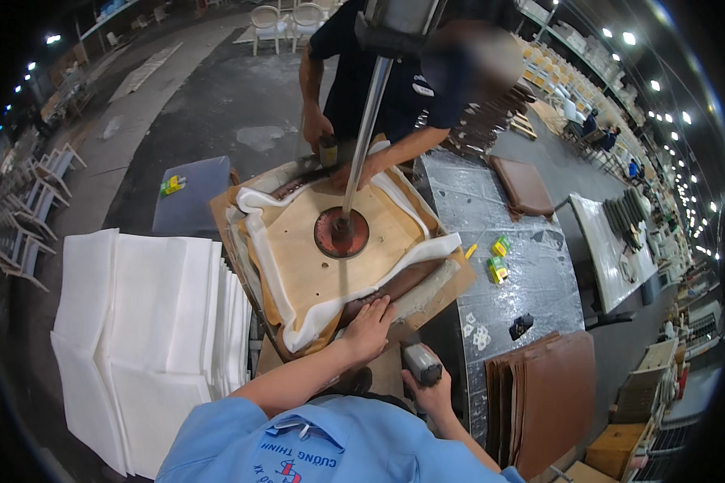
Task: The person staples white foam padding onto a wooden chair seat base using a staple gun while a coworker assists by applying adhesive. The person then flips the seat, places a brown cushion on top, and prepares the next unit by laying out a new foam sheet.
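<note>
A square wooden seat board lies in the middle, with white padding folded up round its edges and brown leather below the padding. A red round press plate on a metal rod bears down on the board. My left hand lies flat on the leather along the near edge, fingers stretched out. In my right hand, beside the near corner, is a grey-topped tool that looks like a staple gun. Opposite, a co-worker's hand grips a similar tool; their other hand touches the far edge.
White padding sheets are stacked at left, brown leather pieces at lower right. Small yellow-green boxes and a black object sit on the plastic-covered table. A brown cushion rests behind them. The metal rod rises overhead.
</note>
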Demonstrator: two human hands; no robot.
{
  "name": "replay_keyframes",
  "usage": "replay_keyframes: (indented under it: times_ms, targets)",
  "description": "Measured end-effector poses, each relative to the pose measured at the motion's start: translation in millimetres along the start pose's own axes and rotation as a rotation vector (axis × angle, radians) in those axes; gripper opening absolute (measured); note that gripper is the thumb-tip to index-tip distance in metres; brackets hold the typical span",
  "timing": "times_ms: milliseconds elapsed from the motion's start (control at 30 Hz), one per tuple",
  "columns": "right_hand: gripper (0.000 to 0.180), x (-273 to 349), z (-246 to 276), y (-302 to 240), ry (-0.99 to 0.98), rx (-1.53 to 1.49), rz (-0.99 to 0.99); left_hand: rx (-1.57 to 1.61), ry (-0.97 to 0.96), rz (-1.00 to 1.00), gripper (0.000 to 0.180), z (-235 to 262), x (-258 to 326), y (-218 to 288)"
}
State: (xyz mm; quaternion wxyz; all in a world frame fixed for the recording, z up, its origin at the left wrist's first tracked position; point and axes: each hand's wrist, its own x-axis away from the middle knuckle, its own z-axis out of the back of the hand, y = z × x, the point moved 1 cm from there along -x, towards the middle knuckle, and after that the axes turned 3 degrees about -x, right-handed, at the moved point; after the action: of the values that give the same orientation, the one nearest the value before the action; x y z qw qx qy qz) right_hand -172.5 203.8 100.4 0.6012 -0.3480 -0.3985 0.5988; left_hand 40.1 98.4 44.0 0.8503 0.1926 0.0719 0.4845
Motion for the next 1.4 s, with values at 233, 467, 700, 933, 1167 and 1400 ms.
replay_keyframes:
  times_ms: [233,467,700,933,1167,1400]
  targets:
    - [0.079,42.8,42.2,43.7,0.058,-0.060,-0.085,-0.085,0.019,0.127,0.098,2.6,-9.6,16.7]
    - [0.080,37.4,66.7,66.7,-0.040,-0.095,-0.077,-0.088,0.116,0.180,0.096,-5.2,-0.5,21.0]
    - [0.079,18.9,79.5,85.8,-0.038,-0.121,-0.015,0.076,0.279,0.206,0.060,-17.3,50.1,47.5]
    - [0.061,12.6,82.3,101.0,-0.105,-0.095,0.020,0.552,0.407,0.420,0.027,-16.3,119.2,66.4]
    - [0.056,-14.9,52.7,44.6,-0.321,-0.200,-0.091,0.674,0.605,0.799,0.019,-17.9,169.2,65.3]
    - [0.052,-75.5,5.4,-7.7,-0.409,-0.161,0.068,0.697,0.894,1.042,0.028,-22.5,195.8,65.8]
